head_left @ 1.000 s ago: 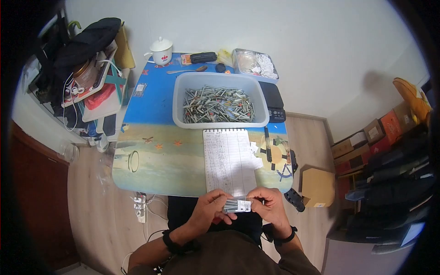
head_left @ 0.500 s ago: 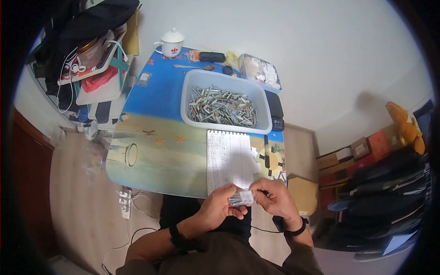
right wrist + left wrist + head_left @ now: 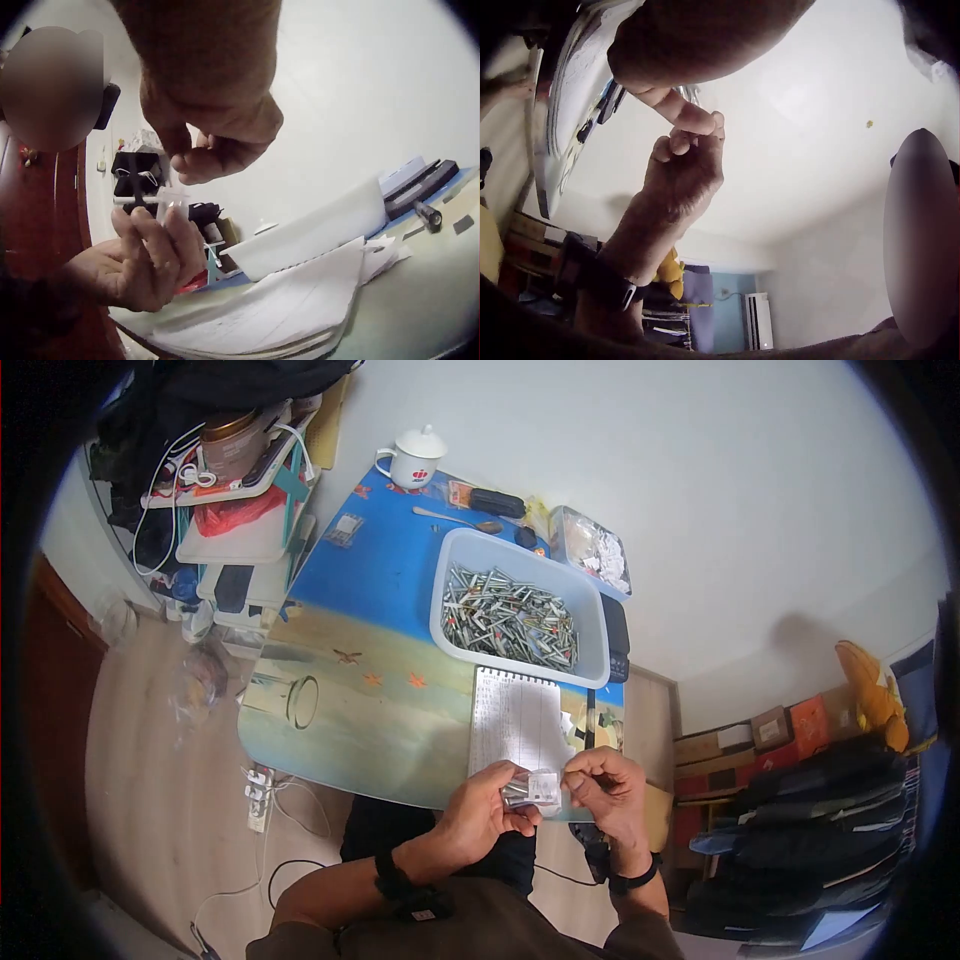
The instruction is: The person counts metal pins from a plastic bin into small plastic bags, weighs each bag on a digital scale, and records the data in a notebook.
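My left hand (image 3: 470, 815) holds a small clear plastic bag (image 3: 543, 788) with grey metal rods inside and a white printed label. Its thumb lies on top and its fingers curl underneath. Beside the bag's right end is my right hand (image 3: 612, 798), its thumb and fingertips drawn together. In the right wrist view those fingertips sit just above the bag (image 3: 174, 201), with nothing visible between them. Beyond the hands, a spiral notebook (image 3: 523, 725) with handwriting lies on the table. Behind it stands a whitish plastic bin (image 3: 478, 652) full of loose metal rods.
A lidded white mug (image 3: 417, 458), a spoon (image 3: 440, 516) and a black case (image 3: 497, 502) are along the table's back. A box of crumpled white scraps (image 3: 605, 555) and a dark scale (image 3: 615, 625) flank the bin. Another small bag (image 3: 345, 528) lies at left.
My right hand has moved off the bag's end, slightly to the right. The left hand keeps hold of the bag, its label now facing up more clearly. The head view has shifted and tilted.
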Demonstrator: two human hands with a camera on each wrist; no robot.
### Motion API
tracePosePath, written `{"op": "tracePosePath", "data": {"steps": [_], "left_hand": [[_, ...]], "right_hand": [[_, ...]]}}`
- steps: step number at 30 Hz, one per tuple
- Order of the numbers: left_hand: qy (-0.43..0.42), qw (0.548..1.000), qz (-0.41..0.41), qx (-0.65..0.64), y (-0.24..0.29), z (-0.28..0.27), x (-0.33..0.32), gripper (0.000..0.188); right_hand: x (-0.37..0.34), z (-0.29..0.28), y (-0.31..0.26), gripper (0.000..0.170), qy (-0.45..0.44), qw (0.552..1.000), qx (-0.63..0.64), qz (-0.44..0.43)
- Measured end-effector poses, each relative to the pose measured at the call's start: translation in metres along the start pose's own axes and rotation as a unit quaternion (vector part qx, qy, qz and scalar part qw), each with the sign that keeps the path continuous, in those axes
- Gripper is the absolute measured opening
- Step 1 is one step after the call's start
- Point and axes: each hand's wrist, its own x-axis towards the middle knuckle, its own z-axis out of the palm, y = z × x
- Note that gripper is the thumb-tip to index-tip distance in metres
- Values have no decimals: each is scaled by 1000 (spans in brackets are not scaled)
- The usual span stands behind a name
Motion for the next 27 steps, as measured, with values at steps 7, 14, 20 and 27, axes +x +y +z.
{"op": "tracePosePath", "data": {"steps": [7,14,20,27], "left_hand": [[13,999,39,5,0,0,1,42],[27,997,61,44,-1,3,-2,41],[29,995,67,72,-2,1,-4,42],[27,993,85,81,-3,-3,-2,42]], "right_hand": [[-2,9,5,7,40,995,-67,-58],[-3,14,3,6,10,994,-101,-29],[-2,12,3,6,4,990,-138,-9],[1,17,11,6,32,985,-163,-50]]}}
